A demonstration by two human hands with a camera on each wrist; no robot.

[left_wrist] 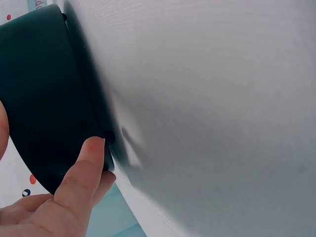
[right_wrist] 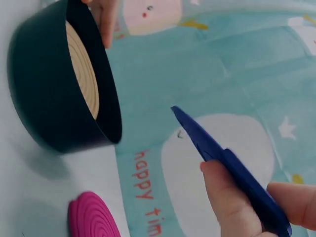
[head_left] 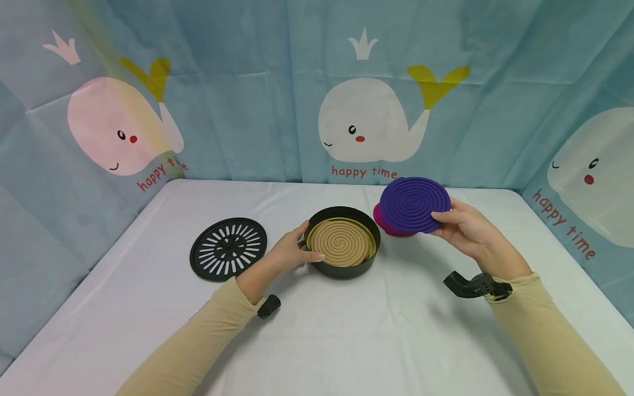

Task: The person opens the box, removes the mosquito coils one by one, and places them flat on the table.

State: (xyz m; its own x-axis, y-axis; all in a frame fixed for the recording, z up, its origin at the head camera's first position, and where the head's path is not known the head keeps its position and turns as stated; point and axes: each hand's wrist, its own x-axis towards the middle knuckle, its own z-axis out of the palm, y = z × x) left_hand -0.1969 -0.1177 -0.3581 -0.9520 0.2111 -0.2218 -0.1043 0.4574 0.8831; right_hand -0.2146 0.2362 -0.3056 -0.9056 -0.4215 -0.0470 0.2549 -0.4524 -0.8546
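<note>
My right hand (head_left: 465, 231) holds up a purple round trivet (head_left: 415, 203) with a spiral groove, pinched at its right edge between thumb and fingers. In the right wrist view this purple trivet (right_wrist: 217, 158) appears nearly edge-on. With my left hand (head_left: 292, 247) I grip the left side of a black round container (head_left: 346, 271), thumb over the rim and fingers along its outer wall. Inside the container lies a tan spiral trivet (head_left: 339, 242), with a yellow edge (head_left: 372, 250) showing beneath it. A pink trivet (right_wrist: 94, 217) rests on the table, partly hidden behind the purple one in the head view.
A black slotted disc (head_left: 229, 247) lies on the white table (head_left: 346, 341), left of the container. Blue curtains (head_left: 247, 110) with whale prints stand behind the table and along both sides. Each wrist carries a black camera mount (head_left: 475, 286).
</note>
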